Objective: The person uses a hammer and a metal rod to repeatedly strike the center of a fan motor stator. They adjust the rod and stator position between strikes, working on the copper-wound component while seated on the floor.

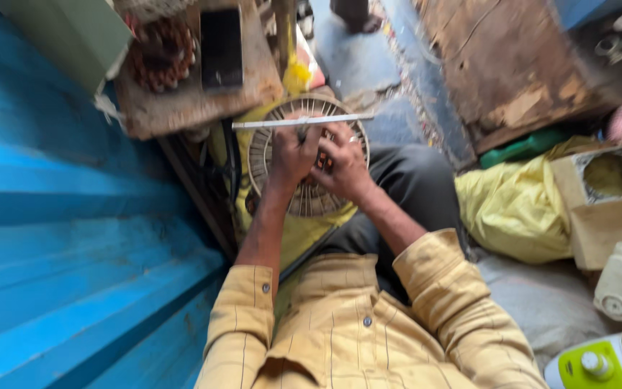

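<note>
Yellow shirt sleeves lead up to both hands at 12 o'clock: left hand clenched round a thin white rod, right hand pressing the round fan grille on the lap. Grille could slide off sideways if the rod twists.

Both hands rest on a round fan grille that lies on the person's lap. The left hand is closed around a thin white stick that lies across the top of the grille, and the right hand presses on the grille just beside it. A blue wall is on the left, a wooden board sits above the hands, and a yellow cloth lies on the right.
</note>
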